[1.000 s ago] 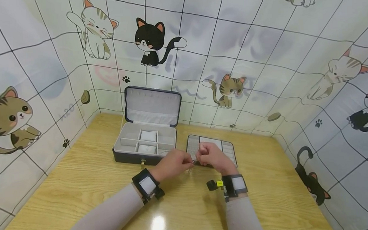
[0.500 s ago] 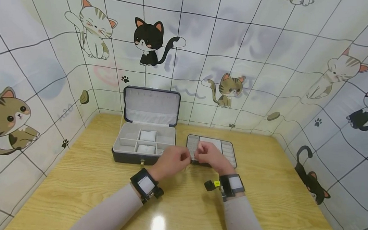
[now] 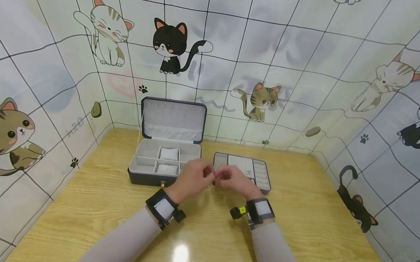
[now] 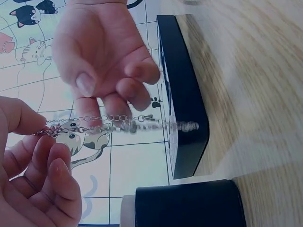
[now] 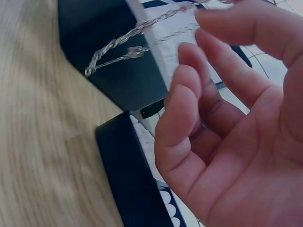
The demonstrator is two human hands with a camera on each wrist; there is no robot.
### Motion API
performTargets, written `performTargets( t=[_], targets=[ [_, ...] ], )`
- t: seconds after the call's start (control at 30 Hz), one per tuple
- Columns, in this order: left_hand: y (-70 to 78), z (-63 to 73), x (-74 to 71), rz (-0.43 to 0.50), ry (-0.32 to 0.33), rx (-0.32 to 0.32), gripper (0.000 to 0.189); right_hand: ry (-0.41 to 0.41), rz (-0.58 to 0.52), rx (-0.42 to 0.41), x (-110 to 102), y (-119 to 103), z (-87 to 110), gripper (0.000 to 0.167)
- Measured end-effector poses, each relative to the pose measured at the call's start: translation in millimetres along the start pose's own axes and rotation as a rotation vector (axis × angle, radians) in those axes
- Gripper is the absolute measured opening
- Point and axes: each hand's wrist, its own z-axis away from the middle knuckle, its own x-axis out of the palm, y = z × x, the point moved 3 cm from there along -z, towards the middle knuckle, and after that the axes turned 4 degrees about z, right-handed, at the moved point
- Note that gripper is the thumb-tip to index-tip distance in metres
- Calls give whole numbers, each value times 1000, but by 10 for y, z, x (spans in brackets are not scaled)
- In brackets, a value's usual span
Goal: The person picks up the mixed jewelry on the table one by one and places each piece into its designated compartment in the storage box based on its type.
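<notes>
A silver chain bracelet [image 4: 135, 126] with twisted strands hangs from my left hand [image 3: 195, 176], its thumb and fingertip pinching one end in the left wrist view. A row of small links ending in a clasp lies alongside the strands. My right hand [image 3: 233, 180] is close beside, palm turned in, fingers loosely bent and thumb apart from them. Its fingertips sit right at the chain in the left wrist view, without gripping it. In the right wrist view, the bracelet [image 5: 113, 43] hangs as a narrow loop past these fingertips.
Behind the left hand stands an open dark jewellery box [image 3: 145, 178] with grey compartments, two holding small white cushions. A shallow jewellery tray [image 3: 265, 190] with ring rolls and a small shiny piece lies behind the right hand. A cat-print curtain [image 3: 292, 80] rises behind the wooden table [image 3: 304, 205].
My right hand has moved left and slightly down toward the left hand, uncovering more of the tray. My left hand has shifted slightly left and up, still pinching the bracelet.
</notes>
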Motion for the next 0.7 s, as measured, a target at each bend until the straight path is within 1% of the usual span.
performTargets(
  t=[0.1, 0.2, 0.37, 0.47, 0.6, 0.7],
  targets=[
    [5, -9, -16, -4, 6, -7, 7, -26, 63, 5, 39, 17, -22, 24],
    [20, -19, -34, -8, 7, -7, 8, -23, 80, 29, 72, 32, -34, 20],
    [24, -28, -57, -8, 5, -10, 9, 23, 67, 68, 80, 42, -31, 11],
    [11, -25, -63, -24, 9, -7, 10, 47, 46, 79, 62, 58, -30, 12],
    [-12, -17, -67, -50, 22, 6, 13, 101, 22, 63, 15, 51, -24, 12],
    [-35, -15, -51, -63, 5, -17, 12, 167, 6, 37, -33, 20, -6, 9]
  ],
)
